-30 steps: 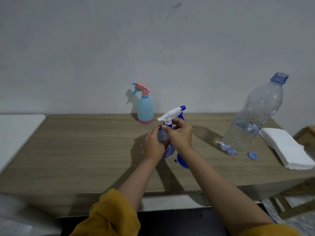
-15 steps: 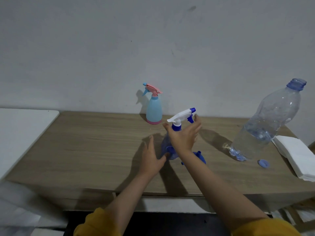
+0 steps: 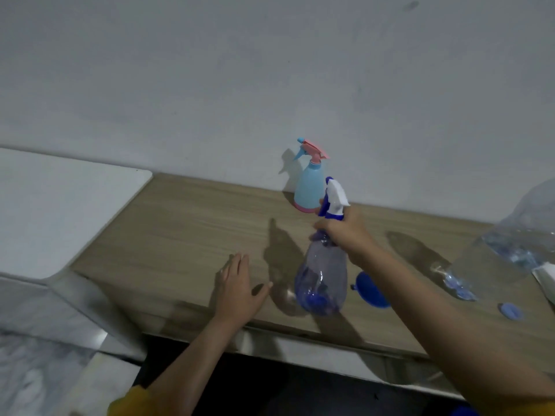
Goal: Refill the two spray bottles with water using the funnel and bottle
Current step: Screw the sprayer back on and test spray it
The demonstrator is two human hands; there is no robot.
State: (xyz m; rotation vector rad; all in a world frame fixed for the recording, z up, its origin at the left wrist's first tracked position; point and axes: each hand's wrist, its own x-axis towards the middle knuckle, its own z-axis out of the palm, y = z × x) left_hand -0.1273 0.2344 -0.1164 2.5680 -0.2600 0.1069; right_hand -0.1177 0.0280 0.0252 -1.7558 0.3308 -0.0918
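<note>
Gripped clear sprayer (image 3: 322, 280) at neck with right hand (image 3: 345, 232); left hand (image 3: 237, 286) spread flat, empty. Best kept upright, set gently beside blue sprayer (image 3: 309, 187), clear of funnel (image 3: 371, 291).

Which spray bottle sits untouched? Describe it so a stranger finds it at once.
Look along the wooden table to the back wall. There stands the light blue spray bottle, opaque, with a pink trigger and base. The clear spray bottle nearby is in the right hand.
</note>
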